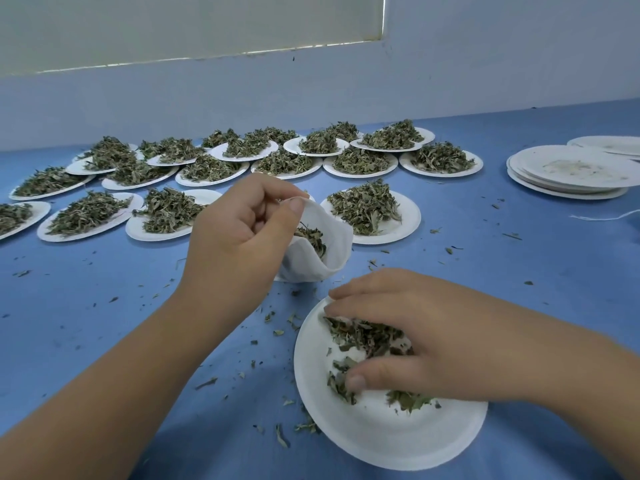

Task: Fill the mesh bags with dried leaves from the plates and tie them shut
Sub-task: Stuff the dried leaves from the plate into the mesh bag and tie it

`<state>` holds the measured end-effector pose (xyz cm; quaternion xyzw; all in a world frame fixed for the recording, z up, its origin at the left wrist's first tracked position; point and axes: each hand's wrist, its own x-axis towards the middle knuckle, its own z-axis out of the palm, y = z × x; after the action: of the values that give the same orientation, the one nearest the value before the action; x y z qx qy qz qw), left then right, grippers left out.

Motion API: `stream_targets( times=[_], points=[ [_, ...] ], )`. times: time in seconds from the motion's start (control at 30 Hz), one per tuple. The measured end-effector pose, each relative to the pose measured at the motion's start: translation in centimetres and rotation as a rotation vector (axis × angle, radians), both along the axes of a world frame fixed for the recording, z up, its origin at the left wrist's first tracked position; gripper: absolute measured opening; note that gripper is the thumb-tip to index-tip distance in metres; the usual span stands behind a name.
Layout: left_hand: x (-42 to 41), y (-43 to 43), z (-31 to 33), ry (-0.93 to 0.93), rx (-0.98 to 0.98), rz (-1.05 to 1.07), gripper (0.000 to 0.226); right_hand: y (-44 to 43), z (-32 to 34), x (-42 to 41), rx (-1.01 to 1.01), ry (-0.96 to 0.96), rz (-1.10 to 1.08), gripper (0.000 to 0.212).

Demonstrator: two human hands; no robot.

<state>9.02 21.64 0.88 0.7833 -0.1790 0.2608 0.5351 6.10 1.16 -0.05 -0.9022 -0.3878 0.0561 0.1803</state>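
Mesh bag [337,244] stands near the middle of the tabletop [104,306], its mouth tipped open toward the near edge and slightly to the right. The left hand [239,230] pinches the bag's upper rim between thumb and curled fingers, so the mouth gapes; some leaves show inside.

The dried leaves [363,337] to be moved lie on the plate [381,441] by the near edge, just short of the bag and to its right. The right hand [426,337] rests on that heap, fingers curved over it and thumb closing in from below, gripping a clump. The bag's mouth lies just beyond and left of this hand, so the carry looks short, away from the near edge.

More heaped plates [410,220] line the far side. 1 stack of emptied plates [568,174] sits toward the far right corner.
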Motion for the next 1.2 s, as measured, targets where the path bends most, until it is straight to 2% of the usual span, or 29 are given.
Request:
stream_targets(
  times=[0.23, 0.4, 0.5, 0.7, 0.9, 1.1, 1.2],
  points=[
    [0.1, 0.0, -0.1, 0.002, 0.013, -0.001, 0.016, 0.2, -0.4, -0.1, -0.012, 0.014, 0.077, 0.056],
    [0.1, -0.1, 0.0, -0.004, 0.018, 0.010, 0.017, 0.4, -0.6, -0.1, 0.059, -0.084, 0.017, 0.044],
    [0.1, -0.1, -0.1, -0.010, 0.037, 0.011, 0.017, 0.8, -0.4, -0.6, 0.050, -0.066, 0.086, 0.047],
    [0.0, -0.1, -0.1, -0.010, 0.050, 0.017, 0.013, 1.5, -0.1, -1.2, -0.045, -0.058, 0.216, 0.029],
    [0.0, 0.1, -0.2, -0.013, 0.073, 0.024, 0.012, 0.5, 0.5, -1.1, -0.025, -0.018, 0.146, 0.017],
    [0.1, 0.1, -0.3, -0.024, 0.081, 0.024, 0.011, 0.7, 0.2, -1.3, -0.041, -0.051, 0.139, 0.031],
    [0.0, 0.2, -0.3, -0.033, 0.091, 0.019, 0.012, 0.8, -0.1, -1.3, -0.064, -0.038, 0.148, 0.025]
  ],
)
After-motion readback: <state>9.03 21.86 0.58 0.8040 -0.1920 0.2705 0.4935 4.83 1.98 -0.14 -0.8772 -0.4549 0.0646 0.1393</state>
